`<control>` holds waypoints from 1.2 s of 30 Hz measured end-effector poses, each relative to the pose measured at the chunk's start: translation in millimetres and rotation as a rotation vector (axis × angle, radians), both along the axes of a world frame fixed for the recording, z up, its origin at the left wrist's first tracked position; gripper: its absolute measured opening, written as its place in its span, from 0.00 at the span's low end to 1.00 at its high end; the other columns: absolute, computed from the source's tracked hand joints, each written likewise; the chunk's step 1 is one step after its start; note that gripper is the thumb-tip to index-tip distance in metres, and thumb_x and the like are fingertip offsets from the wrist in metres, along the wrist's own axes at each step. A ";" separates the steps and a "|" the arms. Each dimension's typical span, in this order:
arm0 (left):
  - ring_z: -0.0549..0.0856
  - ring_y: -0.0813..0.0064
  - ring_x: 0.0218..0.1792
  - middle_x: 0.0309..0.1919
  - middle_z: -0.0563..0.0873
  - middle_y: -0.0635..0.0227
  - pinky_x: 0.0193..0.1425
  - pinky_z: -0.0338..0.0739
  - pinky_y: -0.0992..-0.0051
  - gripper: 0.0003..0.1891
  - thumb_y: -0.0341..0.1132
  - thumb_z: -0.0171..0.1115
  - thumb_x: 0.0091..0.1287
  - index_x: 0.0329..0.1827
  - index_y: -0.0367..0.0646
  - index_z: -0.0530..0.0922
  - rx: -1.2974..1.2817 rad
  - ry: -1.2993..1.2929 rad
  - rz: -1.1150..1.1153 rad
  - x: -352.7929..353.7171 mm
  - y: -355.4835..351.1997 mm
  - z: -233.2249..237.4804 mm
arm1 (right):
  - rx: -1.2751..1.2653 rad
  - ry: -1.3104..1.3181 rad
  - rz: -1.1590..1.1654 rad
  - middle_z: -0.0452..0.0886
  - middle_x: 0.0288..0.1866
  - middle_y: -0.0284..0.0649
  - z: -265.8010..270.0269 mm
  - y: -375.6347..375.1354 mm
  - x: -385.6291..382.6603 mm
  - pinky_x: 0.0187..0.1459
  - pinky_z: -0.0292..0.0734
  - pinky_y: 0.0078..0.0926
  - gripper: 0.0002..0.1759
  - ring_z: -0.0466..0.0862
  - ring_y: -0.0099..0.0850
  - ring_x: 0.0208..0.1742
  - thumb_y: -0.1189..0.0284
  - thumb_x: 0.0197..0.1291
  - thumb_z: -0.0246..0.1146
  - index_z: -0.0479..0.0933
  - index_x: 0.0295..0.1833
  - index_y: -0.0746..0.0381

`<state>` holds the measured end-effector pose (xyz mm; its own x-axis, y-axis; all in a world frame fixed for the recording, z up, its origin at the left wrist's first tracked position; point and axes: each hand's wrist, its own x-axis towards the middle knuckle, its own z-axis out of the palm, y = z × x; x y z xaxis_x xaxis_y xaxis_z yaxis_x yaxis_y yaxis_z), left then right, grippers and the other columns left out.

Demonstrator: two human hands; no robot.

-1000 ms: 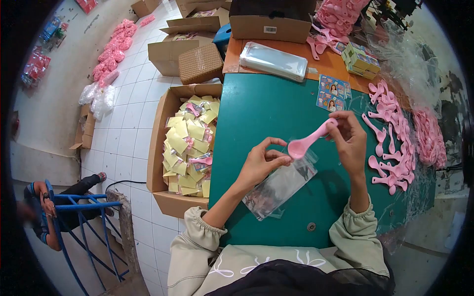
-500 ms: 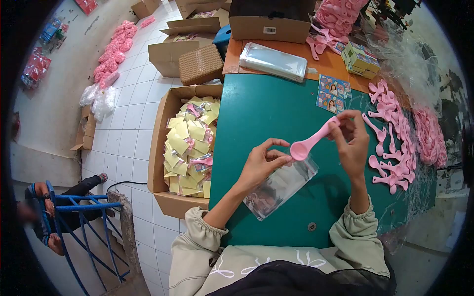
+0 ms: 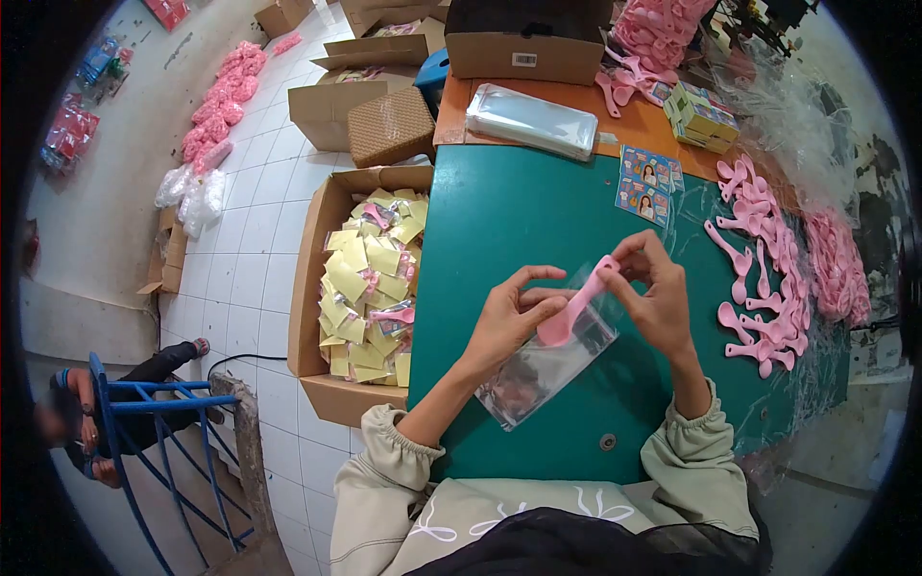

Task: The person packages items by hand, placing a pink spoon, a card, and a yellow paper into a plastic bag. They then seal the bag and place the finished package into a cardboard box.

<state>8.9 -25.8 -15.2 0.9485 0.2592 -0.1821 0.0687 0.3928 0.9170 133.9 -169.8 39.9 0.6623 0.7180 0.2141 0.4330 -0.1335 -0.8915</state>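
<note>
A pink plastic spoon (image 3: 573, 312) slants down from my right hand (image 3: 653, 293), which pinches the end of its handle between thumb and fingers. Its bowl overlaps the mouth of a clear plastic bag (image 3: 550, 372). My left hand (image 3: 516, 317) grips that bag near its upper opening, thumb and fingers closed on the film. The bag hangs over the green tabletop (image 3: 471, 230), its lower end toward me. To the right lies a spread of loose pink spoons (image 3: 768, 322). Printed cards (image 3: 643, 197) rest beyond my hands.
A carton (image 3: 305, 336) of packed bags with yellow cards stands left of the table. At the back are a stack of clear bags (image 3: 533, 120), a card bundle (image 3: 701, 117) and a brown box (image 3: 523, 53). A person (image 3: 82, 422) sits at far left behind blue railing (image 3: 158, 405).
My right hand has moved down and left, bringing the spoon's bowl from above the bag to its opening. The left hand and bag stay nearly in place.
</note>
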 end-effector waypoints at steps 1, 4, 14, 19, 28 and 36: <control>0.83 0.82 0.41 0.41 0.85 0.64 0.45 0.77 0.81 0.19 0.35 0.58 0.69 0.59 0.35 0.70 0.015 -0.023 0.005 0.6 -0.5 1.2 | 0.008 0.035 0.013 0.82 0.30 0.39 -3.7 0.3 0.5 0.35 0.78 0.20 0.10 0.84 0.24 0.33 0.78 0.57 0.64 0.69 0.40 0.66; 0.83 0.80 0.42 0.42 0.85 0.63 0.47 0.78 0.80 0.18 0.39 0.50 0.73 0.56 0.33 0.73 -0.023 0.117 -0.144 -4.6 9.1 0.9 | 0.087 0.022 -0.028 0.82 0.31 0.40 -4.2 -1.3 4.5 0.34 0.77 0.18 0.09 0.83 0.23 0.31 0.78 0.57 0.64 0.70 0.39 0.66; 0.84 0.79 0.37 0.35 0.84 0.66 0.42 0.78 0.79 0.18 0.42 0.45 0.75 0.46 0.33 0.76 -0.006 -0.061 0.013 -7.2 14.3 8.9 | 0.060 -0.174 0.514 0.77 0.51 0.43 8.1 6.1 15.3 0.50 0.73 0.30 0.20 0.77 0.32 0.51 0.54 0.65 0.56 0.82 0.43 0.59; 0.84 0.70 0.37 0.40 0.84 0.61 0.43 0.77 0.75 0.15 0.40 0.47 0.74 0.42 0.36 0.76 0.244 -0.091 0.189 -5.6 12.5 2.3 | -0.415 -0.175 0.197 0.77 0.49 0.43 2.7 -2.5 100.4 0.51 0.72 0.32 0.14 0.76 0.39 0.51 0.63 0.57 0.64 0.82 0.42 0.61; 0.81 0.67 0.31 0.31 0.77 0.63 0.36 0.76 0.71 0.14 0.42 0.66 0.60 0.37 0.39 0.77 1.268 0.197 -0.169 -73.0 14.7 15.4 | -0.534 -0.709 0.046 0.78 0.42 0.43 -64.7 -24.8 158.6 0.49 0.71 0.39 0.13 0.76 0.42 0.47 0.69 0.48 0.69 0.80 0.39 0.64; 0.81 0.65 0.29 0.29 0.78 0.63 0.33 0.74 0.69 0.08 0.33 0.62 0.63 0.36 0.40 0.72 0.931 0.018 -0.113 -65.5 17.2 8.5 | -0.405 -0.639 0.090 0.76 0.46 0.40 -58.7 -20.4 130.7 0.53 0.68 0.37 0.18 0.74 0.40 0.51 0.67 0.47 0.70 0.78 0.43 0.63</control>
